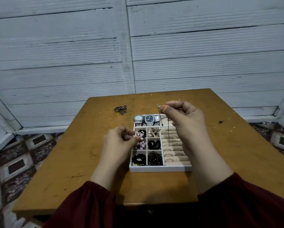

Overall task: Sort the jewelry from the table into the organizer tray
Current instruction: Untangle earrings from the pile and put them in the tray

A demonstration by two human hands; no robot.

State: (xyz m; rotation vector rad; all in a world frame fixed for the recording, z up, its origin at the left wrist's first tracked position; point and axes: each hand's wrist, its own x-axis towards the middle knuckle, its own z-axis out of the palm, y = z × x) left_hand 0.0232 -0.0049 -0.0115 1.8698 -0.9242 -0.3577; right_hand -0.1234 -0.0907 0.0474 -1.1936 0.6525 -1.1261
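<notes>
I wear a loose dark maroon fabric left sleeve and a matching loose dark maroon fabric right sleeve, both matte, one plain colour, puffed out wide along the arm. Each gathers into a snug cuff with small puckered folds, the cuff edge ending on the forearm short of the wrist. Past the cuffs my bare left hand and bare right hand show with the lower forearms uncovered; right sleeve fills the bottom right corner, shaded darker low down.
</notes>
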